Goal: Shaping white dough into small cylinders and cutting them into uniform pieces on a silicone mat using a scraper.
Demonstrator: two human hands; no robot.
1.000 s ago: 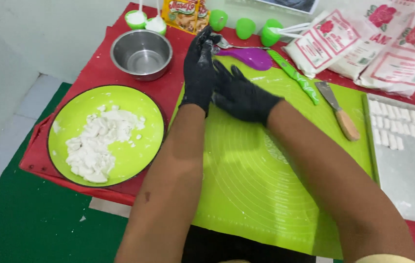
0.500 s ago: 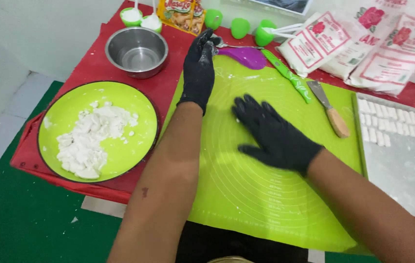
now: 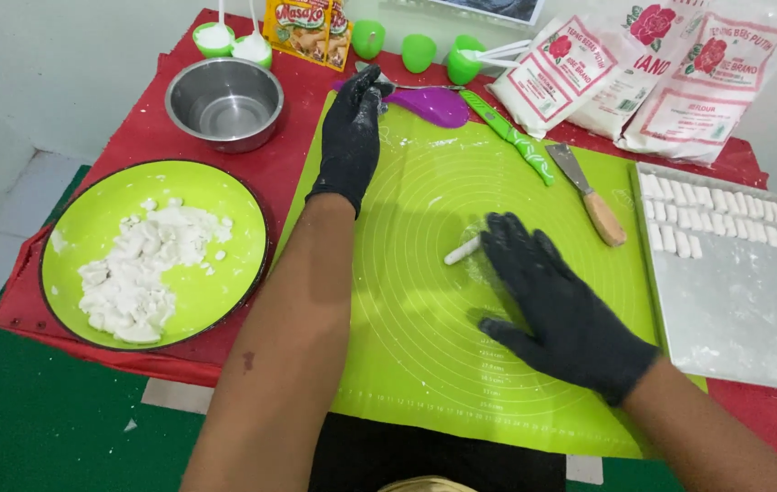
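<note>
Both my hands wear black gloves. My right hand (image 3: pixel 560 305) lies flat with fingers spread on the lime green silicone mat (image 3: pixel 425 364). Its fingertips rest on a short white dough stick (image 3: pixel 462 251) that pokes out to the left. My left hand (image 3: pixel 350 137) reaches to the mat's far edge, fingers bunched together and dusted white, right beside a purple spatula (image 3: pixel 439 105). Whether it pinches anything is hidden.
A green plate (image 3: pixel 88 237) with white dough pieces sits at the left, a steel bowl (image 3: pixel 224 100) behind it. A metal tray (image 3: pixel 744 301) with rows of cut dough sticks is at the right. A green knife (image 3: pixel 511 138), a scraper (image 3: pixel 593 196), flour bags (image 3: pixel 644 77) and green cups (image 3: pixel 420 50) line the back.
My right hand left my left hand at the mat's far edge and came down toward me to the middle of the mat, now flat on a dough stick. The left hand stayed put.
</note>
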